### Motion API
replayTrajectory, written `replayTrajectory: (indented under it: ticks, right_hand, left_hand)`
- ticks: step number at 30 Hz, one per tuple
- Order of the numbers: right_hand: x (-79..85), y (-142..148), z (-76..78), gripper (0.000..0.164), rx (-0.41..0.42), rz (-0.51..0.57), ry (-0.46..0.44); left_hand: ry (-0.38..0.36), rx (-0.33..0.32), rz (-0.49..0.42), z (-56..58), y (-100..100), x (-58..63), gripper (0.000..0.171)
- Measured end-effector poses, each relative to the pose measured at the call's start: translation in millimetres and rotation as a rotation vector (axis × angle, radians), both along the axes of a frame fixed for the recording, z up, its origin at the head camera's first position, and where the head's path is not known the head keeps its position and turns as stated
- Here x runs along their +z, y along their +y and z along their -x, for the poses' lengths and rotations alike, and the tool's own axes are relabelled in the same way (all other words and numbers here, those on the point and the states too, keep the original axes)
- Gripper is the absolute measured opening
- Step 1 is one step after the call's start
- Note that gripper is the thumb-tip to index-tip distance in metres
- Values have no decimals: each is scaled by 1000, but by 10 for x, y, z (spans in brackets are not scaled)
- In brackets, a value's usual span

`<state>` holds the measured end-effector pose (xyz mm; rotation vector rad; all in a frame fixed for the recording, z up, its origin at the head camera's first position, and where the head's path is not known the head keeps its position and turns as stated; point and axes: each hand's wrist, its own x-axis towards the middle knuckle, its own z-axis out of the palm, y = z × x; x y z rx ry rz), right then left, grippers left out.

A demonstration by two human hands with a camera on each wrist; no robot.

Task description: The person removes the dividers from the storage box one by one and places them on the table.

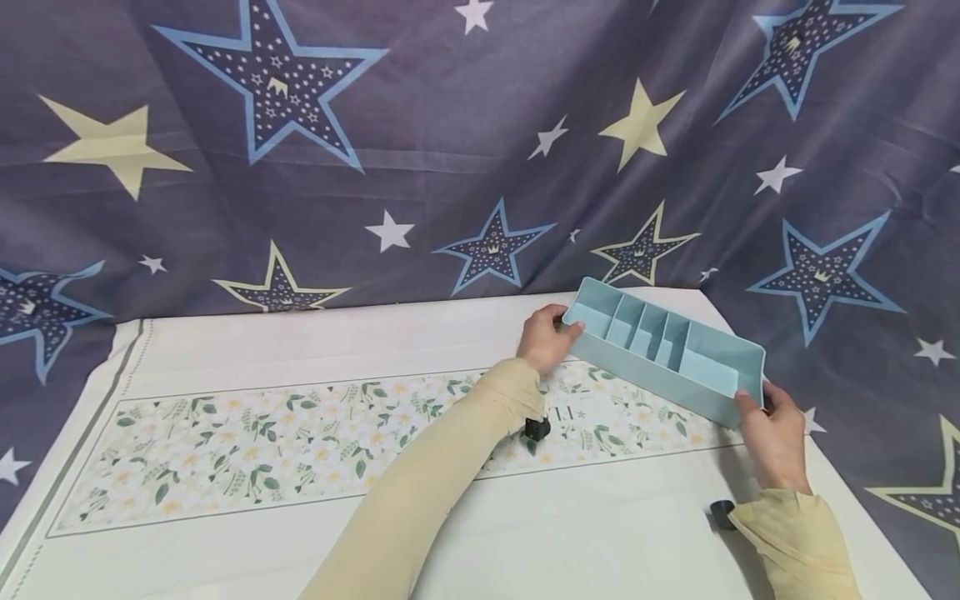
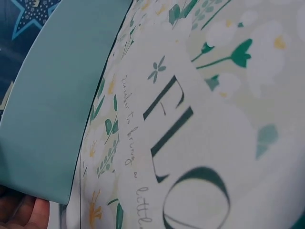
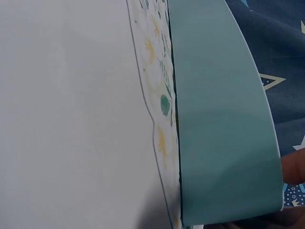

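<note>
A pale blue, long rectangular organizer box [image 1: 675, 373] with several compartments lies at an angle at the back right of the table, between both hands. My left hand [image 1: 546, 340] grips its left end, thumb on the near top edge and fingers round the end wall. At the other end, my right hand [image 1: 776, 433] holds the near right corner, its thumb over the rim. In the left wrist view the box's long side [image 2: 57, 95] stands close over the printed cloth. Fingers [image 3: 293, 167] show past its end in the right wrist view. The compartments contain no items.
A white tablecloth [image 1: 315, 550] with a floral printed band [image 1: 262, 454] covers the table. Dark star-patterned fabric [image 1: 435, 100] hangs behind and along the right side. Small black devices [image 1: 536, 429] sit at both wrists.
</note>
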<state>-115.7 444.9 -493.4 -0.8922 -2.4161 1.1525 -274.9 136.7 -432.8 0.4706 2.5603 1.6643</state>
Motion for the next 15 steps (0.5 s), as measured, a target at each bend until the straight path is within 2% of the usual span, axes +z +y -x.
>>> replayTrajectory:
  ticks: [15]
  right_hand:
    - [1,-52,34,65,-9,2,11]
  left_hand:
    - [-4,0,-26,-21,-68,-26,36]
